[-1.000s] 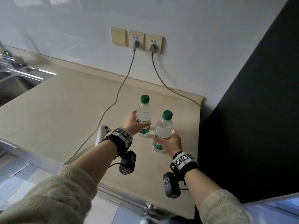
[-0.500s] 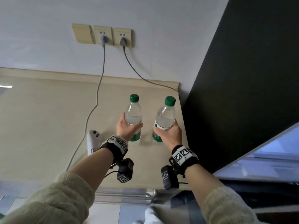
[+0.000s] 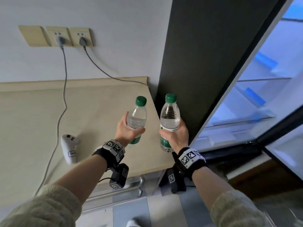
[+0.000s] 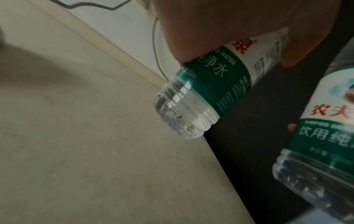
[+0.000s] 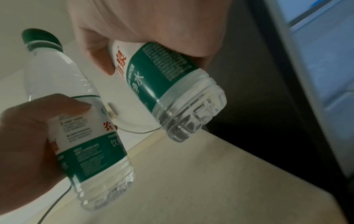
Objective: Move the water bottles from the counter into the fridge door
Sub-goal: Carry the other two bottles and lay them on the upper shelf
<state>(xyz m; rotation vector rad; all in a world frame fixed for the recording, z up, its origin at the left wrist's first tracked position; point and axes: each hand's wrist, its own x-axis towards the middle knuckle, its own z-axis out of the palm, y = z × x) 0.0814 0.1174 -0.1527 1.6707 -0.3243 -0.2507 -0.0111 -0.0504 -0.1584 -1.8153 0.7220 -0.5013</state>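
Observation:
Two clear water bottles with green caps and green-and-white labels are held in the air above the right end of the beige counter. My left hand grips the left bottle around its middle; its base shows in the left wrist view. My right hand grips the right bottle, whose base shows in the right wrist view, close to the fridge's dark side panel. The fridge interior stands open at the right, lit blue-white.
A white handheld controller lies on the counter left of my left wrist. Two grey cables run from wall sockets down across the counter. Glass shelves show inside the fridge. A metal rail runs below the counter edge.
Both bottles have been lifted off the counter and carried right toward the fridge. The view has swung right, and the lit fridge interior has come into sight.

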